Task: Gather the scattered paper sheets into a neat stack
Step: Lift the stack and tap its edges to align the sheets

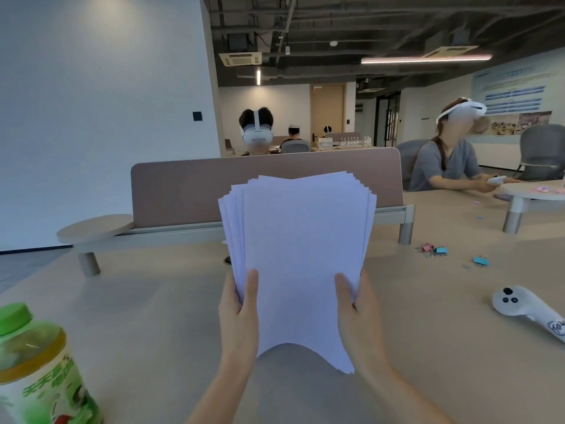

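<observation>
Plain white paper sheets (301, 255); green-capped bottle (36, 368); beige table (153, 316)

An open office. A plain white wall (101, 117) with a small dark switch plate (197, 116) fills the left of the frame. Across the top, a dark exposed ceiling (382, 22) carries a lit strip light (426, 59). A beige desk (146, 316) spans the bottom; a mauve divider panel (183, 191) stands at centre. A wooden door (327, 110) sits far back, grey chairs (542, 151) at right.
</observation>
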